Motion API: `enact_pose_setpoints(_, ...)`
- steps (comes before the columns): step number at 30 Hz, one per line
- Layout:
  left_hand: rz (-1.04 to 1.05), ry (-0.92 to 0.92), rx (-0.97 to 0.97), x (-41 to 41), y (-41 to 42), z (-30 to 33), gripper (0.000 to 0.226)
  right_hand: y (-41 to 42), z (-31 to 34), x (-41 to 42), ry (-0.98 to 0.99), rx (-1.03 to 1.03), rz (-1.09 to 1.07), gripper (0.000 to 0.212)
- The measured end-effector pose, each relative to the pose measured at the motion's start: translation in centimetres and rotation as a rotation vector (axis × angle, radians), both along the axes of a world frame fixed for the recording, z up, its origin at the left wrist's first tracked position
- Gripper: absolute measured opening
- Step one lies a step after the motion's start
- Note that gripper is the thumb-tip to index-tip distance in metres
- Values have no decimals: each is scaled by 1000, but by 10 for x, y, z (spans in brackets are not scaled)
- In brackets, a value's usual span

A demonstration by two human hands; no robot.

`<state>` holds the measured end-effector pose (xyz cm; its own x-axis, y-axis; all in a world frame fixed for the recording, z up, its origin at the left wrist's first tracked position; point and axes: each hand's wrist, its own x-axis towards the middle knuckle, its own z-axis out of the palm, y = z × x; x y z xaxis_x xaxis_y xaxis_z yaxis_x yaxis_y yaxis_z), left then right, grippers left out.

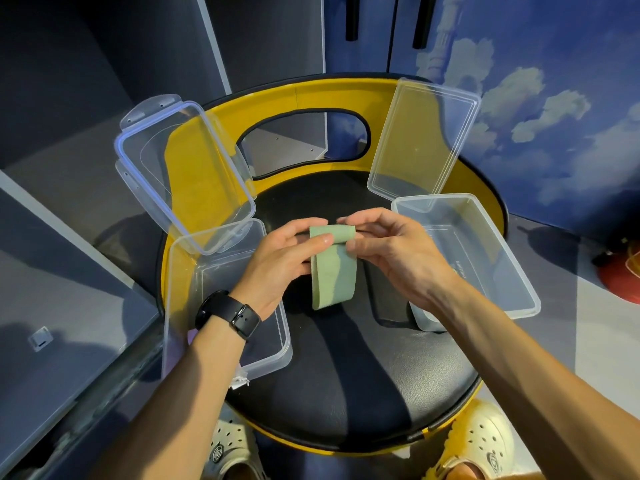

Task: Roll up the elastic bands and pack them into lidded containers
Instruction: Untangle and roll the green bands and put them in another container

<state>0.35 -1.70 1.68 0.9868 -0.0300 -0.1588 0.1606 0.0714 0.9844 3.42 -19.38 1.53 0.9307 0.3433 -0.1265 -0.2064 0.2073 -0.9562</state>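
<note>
A pale green elastic band [334,271] hangs over the black seat, its top end curled into a small roll. My left hand [280,258] pinches the roll's left side, thumb on top. My right hand [391,251] grips the roll's right end with its fingertips. A clear plastic container [277,355] stands at the left with its lid [180,174] hinged open behind it. A second clear container [502,258] stands at the right, its lid [426,136] leaning on the chair back. Both look empty.
The containers rest on a round chair with a black seat [363,375] and a yellow backrest [311,95]. A dark band [388,299] lies on the seat by the right container. Grey cabinet panels stand at the left; my feet in pale clogs [481,441] are below.
</note>
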Motion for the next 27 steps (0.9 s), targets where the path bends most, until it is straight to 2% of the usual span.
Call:
enact_pose_setpoints(3,-10,-15,-55,-1,1,1,27,1,1,0,77,51,22,38)
enact_pose_setpoints(6,-5,-37,-26,-1,1,0,29,2,3,-4,124,-12,67,30)
enact_pose_setpoints(10,-4,-75,8,-2,0,0,32,1,2,-5,104,-79,70,25)
enact_pose_setpoints(14,-26,-54,-53,-1,-1,1,36,-1,2,-2,85,-21,10,23)
enact_pose_setpoints(21,20,58,-17,-1,-2,1,27,-1,0,-1,67,17,6,24)
enact_pose_setpoints(27,27,36,-55,0,1,2,23,0,1,-1,77,11,35,29)
